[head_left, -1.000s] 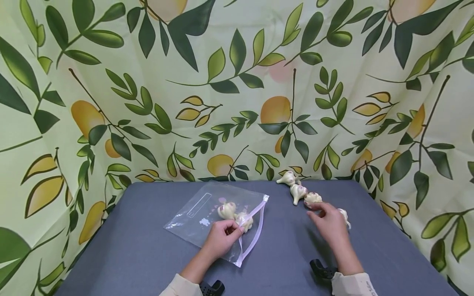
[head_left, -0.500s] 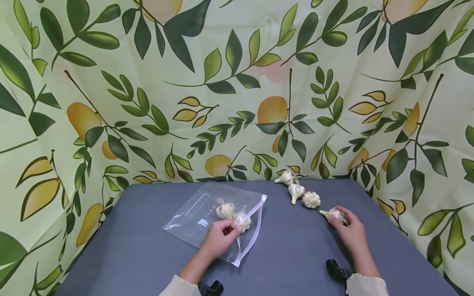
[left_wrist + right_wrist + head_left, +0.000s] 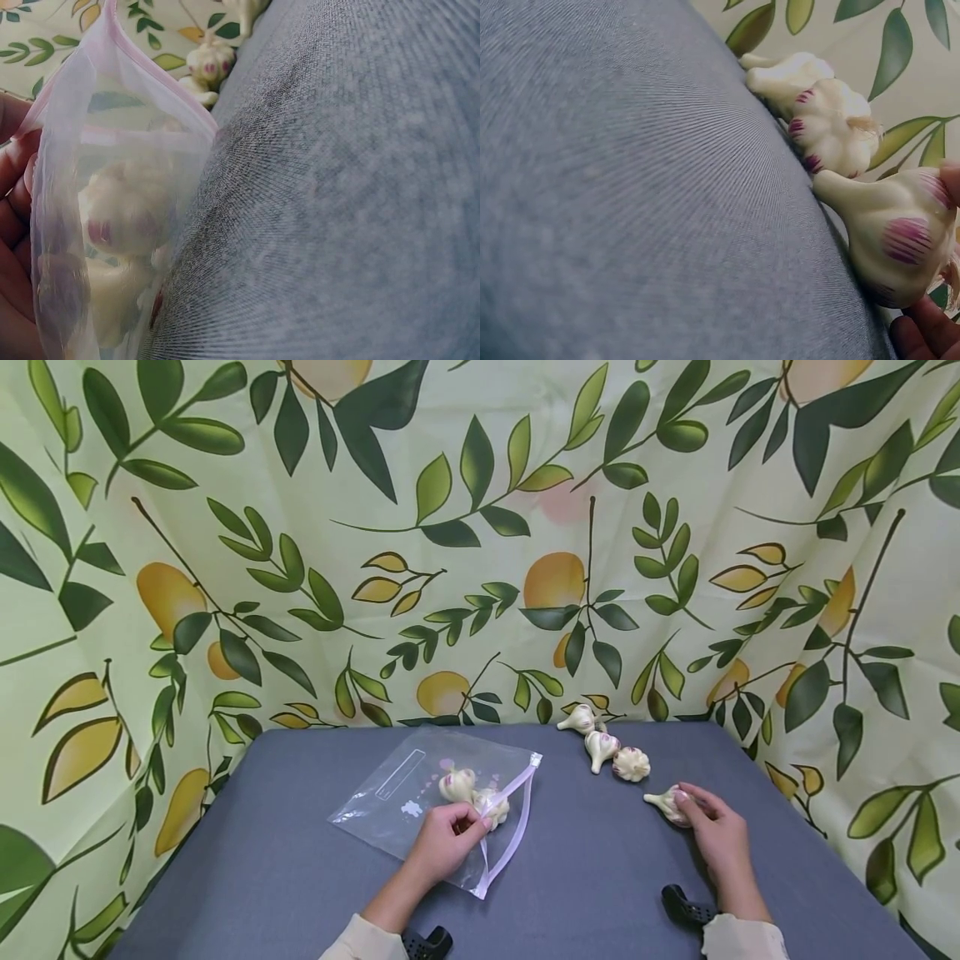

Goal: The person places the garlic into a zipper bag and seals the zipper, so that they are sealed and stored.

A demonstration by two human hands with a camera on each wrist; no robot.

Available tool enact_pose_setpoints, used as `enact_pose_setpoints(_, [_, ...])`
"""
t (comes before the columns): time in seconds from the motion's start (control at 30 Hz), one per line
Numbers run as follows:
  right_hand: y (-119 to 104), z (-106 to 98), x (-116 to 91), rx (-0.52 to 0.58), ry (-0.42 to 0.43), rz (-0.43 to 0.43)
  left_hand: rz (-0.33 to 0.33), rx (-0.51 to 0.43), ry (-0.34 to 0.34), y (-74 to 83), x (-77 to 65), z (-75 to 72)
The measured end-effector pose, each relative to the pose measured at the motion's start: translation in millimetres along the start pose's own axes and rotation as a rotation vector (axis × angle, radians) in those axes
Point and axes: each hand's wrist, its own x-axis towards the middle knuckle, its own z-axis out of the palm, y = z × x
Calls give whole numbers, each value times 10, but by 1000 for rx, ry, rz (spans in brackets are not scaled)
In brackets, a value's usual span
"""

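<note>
My left hand (image 3: 441, 843) pinches the lilac-edged mouth of a clear zip bag (image 3: 522, 814), which lies on the table. Inside the bag are two garlic bulbs (image 3: 457, 786); the left wrist view shows a garlic bulb (image 3: 124, 210) through the plastic, with the mouth partly spread. To the right, my right hand (image 3: 723, 839) holds another garlic bulb (image 3: 667, 804) between thumb and fingers, its stem pointing left. Purple streaks mark that garlic bulb (image 3: 892, 232) in the right wrist view, where the fingers reach it from the right edge.
Three loose garlic bulbs (image 3: 602, 750) lie in a slanting row near the back right of the grey table (image 3: 585, 877). A cloth (image 3: 480, 568) printed with leaves and fruit hangs behind and at both sides.
My right hand has moved right, from near the loose row to the separate garlic bulb, and has taken hold of it. The left hand keeps its pinch on the bag.
</note>
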Motion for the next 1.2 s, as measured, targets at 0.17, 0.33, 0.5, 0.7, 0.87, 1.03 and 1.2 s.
enact_pose_setpoints(0.17, [10,-51,1,-77,-129,-24,2,0,2,12,-9,-2])
enact_pose_setpoints(0.33, [4,-79,9,-125,-277,-23,-5,0,0,22,-17,-2])
enact_pose_setpoints(0.5, [-84,26,-44,-151,-340,-128,-8,5,-4,-1,-14,0])
enact_pose_setpoints(0.7, [-406,363,-306,-48,-475,-286,-8,4,-6,10,-8,-9])
enact_pose_setpoints(0.87, [-618,695,-556,54,-603,-342,-8,4,-2,24,-2,-17])
enact_pose_setpoints(1.03, [-715,998,-750,28,-673,-448,-6,11,-4,38,6,-14])
enact_pose_setpoints(1.2, [-771,1213,-831,12,-642,-453,-12,7,-10,48,4,-11])
